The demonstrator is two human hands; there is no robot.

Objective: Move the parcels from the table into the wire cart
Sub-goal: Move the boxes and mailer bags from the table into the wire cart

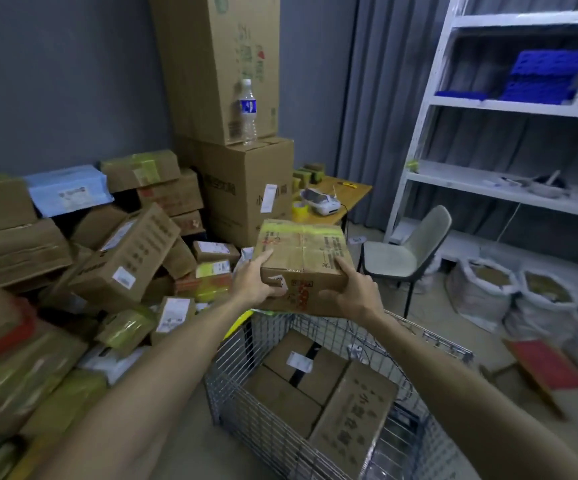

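A brown cardboard parcel (303, 258) with yellow-green tape is held in the air just above the far end of the wire cart (237, 407). My left hand (253, 280) grips its left side, thumb on top. My right hand (351, 289) grips its right front corner. Inside the cart lie a brown parcel with a white label (305, 363) and a longer printed box (353, 417). A big heap of taped parcels (121, 258) covers the table at the left.
Tall stacked cartons (242, 188) with a water bottle (248, 112) stand behind the heap. A wooden side table (341, 195) holds a label printer and tape. A grey chair (409, 251), white shelving (509, 174) and filled sacks (488, 289) are at the right.
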